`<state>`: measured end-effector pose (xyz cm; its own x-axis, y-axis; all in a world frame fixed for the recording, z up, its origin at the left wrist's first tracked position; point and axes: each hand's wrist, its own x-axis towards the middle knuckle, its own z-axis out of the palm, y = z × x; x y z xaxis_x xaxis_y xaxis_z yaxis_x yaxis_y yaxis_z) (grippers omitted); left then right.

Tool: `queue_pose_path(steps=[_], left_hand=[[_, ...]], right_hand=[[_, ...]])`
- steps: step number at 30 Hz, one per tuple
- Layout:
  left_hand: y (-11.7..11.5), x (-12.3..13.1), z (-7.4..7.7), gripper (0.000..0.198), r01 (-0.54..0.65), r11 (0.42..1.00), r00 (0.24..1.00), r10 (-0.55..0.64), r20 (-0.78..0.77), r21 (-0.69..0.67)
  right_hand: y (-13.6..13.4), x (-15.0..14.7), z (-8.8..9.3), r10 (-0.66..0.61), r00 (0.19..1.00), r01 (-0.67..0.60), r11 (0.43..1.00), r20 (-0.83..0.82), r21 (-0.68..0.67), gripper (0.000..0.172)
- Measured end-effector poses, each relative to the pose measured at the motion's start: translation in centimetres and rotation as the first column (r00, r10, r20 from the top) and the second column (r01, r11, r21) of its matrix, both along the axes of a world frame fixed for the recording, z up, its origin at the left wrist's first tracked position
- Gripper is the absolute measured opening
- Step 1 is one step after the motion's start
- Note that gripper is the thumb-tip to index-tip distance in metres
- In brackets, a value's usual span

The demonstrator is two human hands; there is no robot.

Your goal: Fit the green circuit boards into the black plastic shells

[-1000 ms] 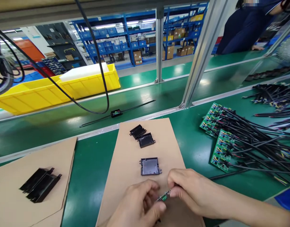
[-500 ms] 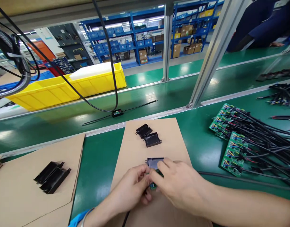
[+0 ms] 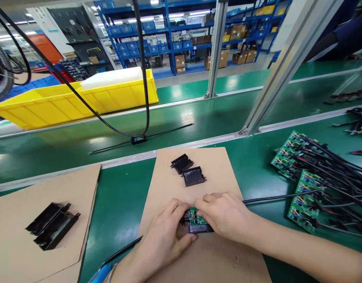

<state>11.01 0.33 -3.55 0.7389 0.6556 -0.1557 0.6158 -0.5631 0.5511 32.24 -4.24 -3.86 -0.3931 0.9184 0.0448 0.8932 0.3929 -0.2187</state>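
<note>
A green circuit board (image 3: 195, 216) lies in a shallow black plastic case (image 3: 201, 228) on the cardboard, partly covered by my fingers. My left hand (image 3: 165, 234) grips the case's left end, thumb along the near edge and fingertips at the far corner by the wires. At the right end, my right hand (image 3: 226, 214) is closed over the board, fingertips pressing on it. One black cable (image 3: 266, 198) runs out to the right from under my right hand. Another black cable (image 3: 122, 250) emerges at the left, beyond my left wrist.
Two black case halves (image 3: 194, 176) lie farther up the cardboard sheet (image 3: 169, 188). More case parts (image 3: 55, 228) rest on the left cardboard. Wired circuit boards (image 3: 306, 200) are piled at right. A metal post (image 3: 275, 82) and a hanging cable (image 3: 144, 78) stand before yellow bins (image 3: 119, 94).
The board has gone from between my fingers, held near me, into the black case. My left hand has shifted to the case's left end; my right hand has moved slightly right.
</note>
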Motion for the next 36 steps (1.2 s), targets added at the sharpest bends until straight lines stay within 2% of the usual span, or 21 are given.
queue_pose_path(steps=[5, 10, 14, 20, 25, 30, 36], left_hand=[[-1.0, -0.2, 0.1, 0.053, -0.026, 0.997, 1.000, 0.027, 0.014, -0.072], [-2.1, 0.1, -0.1, 0.049, -0.075, 0.994, 0.997, 0.073, -0.020, -0.081], [-2.2, 0.0, -0.3, 0.050, -0.066, 0.997, 0.998, 0.066, -0.003, -0.046], [-2.2, -0.2, -0.5, 0.049, -0.047, 0.999, 0.998, 0.047, 0.035, -0.009], [-2.3, -0.2, -0.7, 0.048, -0.015, 0.998, 0.999, 0.013, 0.040, 0.058], [-2.2, -0.2, -0.8, 0.046, -0.021, 0.991, 0.998, 0.013, 0.062, 0.135], [-2.3, -0.1, -0.9, 0.046, -0.020, 0.988, 0.999, 0.012, 0.053, 0.152]], right_hand=[[-0.2, 0.2, 0.4, 0.162, 0.987, -0.164, 0.984, -0.022, -0.075, 0.010], [-0.4, 0.6, 1.1, 0.213, 0.976, -0.216, 0.972, -0.042, -0.095, 0.010], [-0.4, 0.6, 1.0, 0.189, 0.980, -0.196, 0.974, -0.067, -0.110, 0.010], [-0.5, 0.4, 0.8, 0.193, 0.981, -0.192, 0.979, 0.003, -0.072, 0.012], [-0.6, 0.3, 0.5, 0.168, 0.986, -0.168, 0.985, 0.010, -0.046, 0.021], [-0.8, 0.4, 0.0, 0.186, 0.982, -0.187, 0.981, -0.025, -0.046, 0.012], [-1.2, -0.3, -0.1, 0.090, 0.995, -0.092, 0.994, -0.049, -0.054, 0.003]])
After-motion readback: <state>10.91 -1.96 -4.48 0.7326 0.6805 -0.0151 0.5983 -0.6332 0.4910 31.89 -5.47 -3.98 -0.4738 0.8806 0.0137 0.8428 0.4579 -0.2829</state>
